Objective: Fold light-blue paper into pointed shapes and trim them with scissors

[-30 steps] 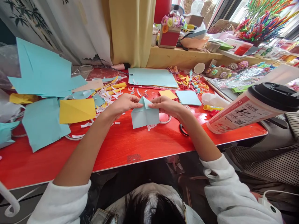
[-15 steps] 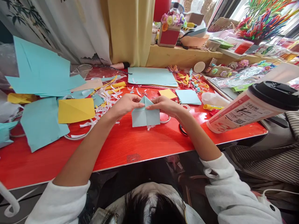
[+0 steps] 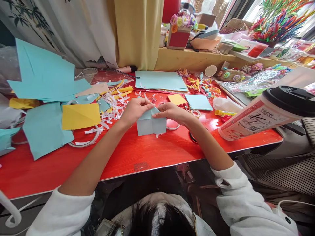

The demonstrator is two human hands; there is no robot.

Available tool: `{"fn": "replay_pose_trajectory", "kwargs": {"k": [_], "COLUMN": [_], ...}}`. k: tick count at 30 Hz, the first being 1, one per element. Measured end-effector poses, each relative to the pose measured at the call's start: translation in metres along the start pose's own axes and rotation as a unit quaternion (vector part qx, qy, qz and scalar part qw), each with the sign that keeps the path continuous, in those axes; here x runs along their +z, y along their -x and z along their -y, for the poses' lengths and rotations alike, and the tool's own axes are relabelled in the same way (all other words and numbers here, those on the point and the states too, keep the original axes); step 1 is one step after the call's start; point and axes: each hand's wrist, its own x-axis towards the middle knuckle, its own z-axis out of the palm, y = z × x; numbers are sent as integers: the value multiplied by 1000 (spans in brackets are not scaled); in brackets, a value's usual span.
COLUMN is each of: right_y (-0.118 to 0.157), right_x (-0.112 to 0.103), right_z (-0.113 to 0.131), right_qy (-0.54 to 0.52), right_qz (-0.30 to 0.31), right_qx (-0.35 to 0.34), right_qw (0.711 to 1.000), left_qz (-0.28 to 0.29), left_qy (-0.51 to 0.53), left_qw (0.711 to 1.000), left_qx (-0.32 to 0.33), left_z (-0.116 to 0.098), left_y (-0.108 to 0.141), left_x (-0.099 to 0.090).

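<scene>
Over the red table [image 3: 162,150], the left hand [image 3: 136,110] and right hand [image 3: 172,112] are pinching the far end of the pale blue paper [image 3: 157,127], apparently folded to a point, while its near part is showing only creases, not folded yet.

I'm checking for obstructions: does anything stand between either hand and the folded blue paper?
Nothing visible does: the left hand and right hand both touch the folded blue paper directly, near its top.
</scene>
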Motion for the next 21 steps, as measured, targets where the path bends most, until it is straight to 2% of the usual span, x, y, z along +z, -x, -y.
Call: {"fn": "replay_pose_trajectory", "kwargs": {"k": [4, 8, 14, 21], "right_y": [0, -1, -2, 2], "right_x": [2, 0, -4, -3], "right_z": [1, -2, -5, 2], "right_qy": [12, 24, -10, -105], "right_qz": [-13, -20, 19, 82], "right_qx": [-37, -35, -46, -51], "right_qw": [999, 999, 999, 990], "left_qz": [8, 7, -9, -21], "left_qy": [-46, -47, -59, -14], "left_qw": [999, 998, 998, 999], "left_qx": [21, 28, 28, 32], "left_z": [-2, -3, -1, -1], "left_y": [1, 1, -1, -1], "left_x": [-1, -1, -3, -7]}}
